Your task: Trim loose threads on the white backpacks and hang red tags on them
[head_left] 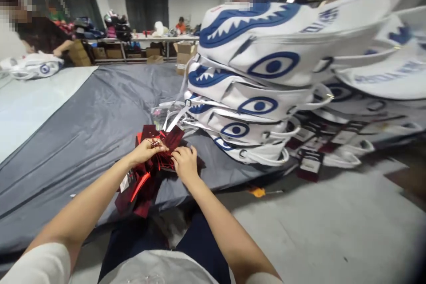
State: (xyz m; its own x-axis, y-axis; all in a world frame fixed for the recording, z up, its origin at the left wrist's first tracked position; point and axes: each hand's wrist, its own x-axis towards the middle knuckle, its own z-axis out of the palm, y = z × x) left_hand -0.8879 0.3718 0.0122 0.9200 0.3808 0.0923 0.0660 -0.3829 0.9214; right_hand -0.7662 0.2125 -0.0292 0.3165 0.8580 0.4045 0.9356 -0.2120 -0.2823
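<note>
A bundle of dark red tags [143,206] with red strings lies at the front edge of the grey-covered table. My left hand [148,150] is over the bundle's upper part, its fingers pinched on small dark beads or string ends. Just to its right, my right hand [185,163] touches the strings and tags with bent fingers; what lies under its fingertips is hidden. A bright red strip [140,187] sticks out of the bundle toward me. Beyond my hands is a clear plastic bag [160,115], beside white straps.
White bags [266,66] with blue eye and teeth designs are stacked high on the right, dark red tags [310,164] hanging from some. An orange item [258,192] is below the table edge. At the far left a person [41,35] stands by another white bag [33,65].
</note>
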